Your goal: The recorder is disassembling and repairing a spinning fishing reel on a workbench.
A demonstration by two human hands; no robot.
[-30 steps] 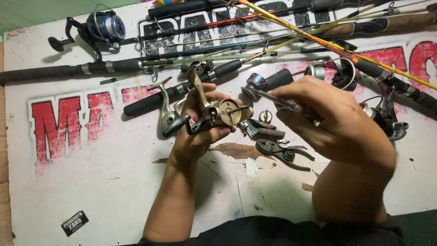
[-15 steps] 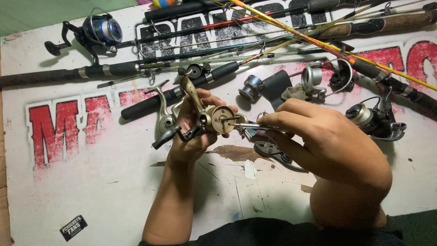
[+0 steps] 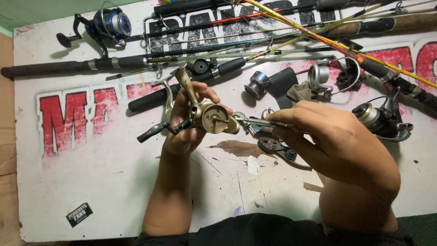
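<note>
My left hand (image 3: 184,132) grips a gold-coloured spinning reel body (image 3: 211,119) above the white painted board (image 3: 91,182), its foot pointing up and its black crank handle (image 3: 157,130) sticking out to the left. My right hand (image 3: 327,141) holds a thin metal tool (image 3: 261,122) whose tip meets the open right side of the reel body. Under my right hand lie dark pliers (image 3: 275,146), partly hidden.
Several fishing rods (image 3: 227,36) lie crossed along the board's far side. A blue spinning reel (image 3: 111,25) sits far left, a loose spool (image 3: 256,84) and a silver reel (image 3: 325,75) in the middle, a dark reel (image 3: 382,118) at right. A black sticker (image 3: 79,214) lies near left.
My right hand has come down and left, bringing the thin tool to the reel body. My left hand has tilted the reel slightly and kept hold of it.
</note>
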